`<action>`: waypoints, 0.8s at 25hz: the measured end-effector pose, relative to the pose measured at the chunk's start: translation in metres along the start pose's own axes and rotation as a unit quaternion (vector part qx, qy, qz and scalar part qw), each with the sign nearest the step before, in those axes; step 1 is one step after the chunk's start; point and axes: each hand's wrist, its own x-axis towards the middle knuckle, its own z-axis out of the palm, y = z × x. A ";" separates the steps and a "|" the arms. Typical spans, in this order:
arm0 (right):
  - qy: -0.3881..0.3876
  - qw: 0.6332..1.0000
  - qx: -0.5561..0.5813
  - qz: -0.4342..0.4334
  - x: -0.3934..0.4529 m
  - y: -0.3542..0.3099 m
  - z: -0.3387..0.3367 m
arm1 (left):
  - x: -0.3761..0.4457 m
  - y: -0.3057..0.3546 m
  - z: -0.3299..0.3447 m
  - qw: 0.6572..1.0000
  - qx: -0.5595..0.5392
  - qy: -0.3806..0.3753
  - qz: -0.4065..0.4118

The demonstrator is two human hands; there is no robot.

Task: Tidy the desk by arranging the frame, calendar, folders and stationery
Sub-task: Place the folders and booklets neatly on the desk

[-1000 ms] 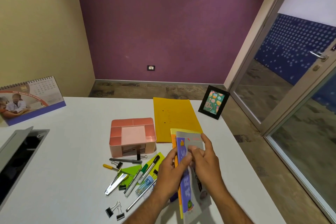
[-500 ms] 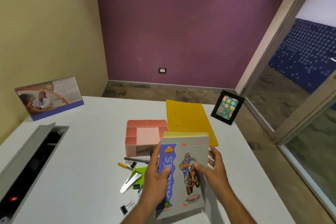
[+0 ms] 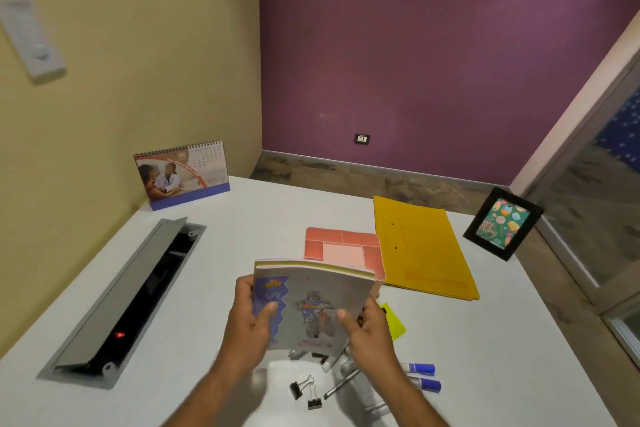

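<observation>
Grey-covered notebooks (image 3: 311, 305), a small stack with a motorbike rider printed on the front, are held upright in the lower centre of the frame, above the white desk (image 3: 242, 218). The left hand (image 3: 251, 319) grips the stack's left edge, thumb across the blue strip of the cover, fingers (image 3: 242, 284) wrapped behind. The right hand (image 3: 369, 333) grips the lower right edge, thumb on the cover, remaining fingers closed behind it.

Directly behind the stack, centre frame, sits a pink desk organiser (image 3: 343, 248), partly hidden by the books. A yellow folder (image 3: 422, 246) lies flat just right of the organiser, its lower left edge touching or overlapping it; which cannot be told. A black photo frame (image 3: 502, 224) stands tilted at the right edge of the desk, well apart from the folder. A spiral desk calendar (image 3: 181, 175) stands at the upper left corner of the desk, against the beige wall.

Below the hands, lower centre: two black binder clips (image 3: 306, 392) lie side by side, a dark pen (image 3: 341, 385) lies just right of them, and two blue-capped markers (image 3: 424, 376) lie parallel at lower right. A yellow sticky note (image 3: 394, 322) shows beside the right hand. A grey cable tray (image 3: 128, 295) with its flap open is set into the desk at left.
</observation>
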 end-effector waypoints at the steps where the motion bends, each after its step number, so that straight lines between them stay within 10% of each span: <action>1: -0.007 1.000 -0.004 -0.010 0.003 -0.002 0.012 | 0.004 -0.003 -0.012 1.000 0.006 0.007 -0.001; 20: -0.063 0.989 -0.131 -0.042 0.032 0.031 0.115 | 0.022 -0.083 -0.094 0.992 0.095 0.020 -0.083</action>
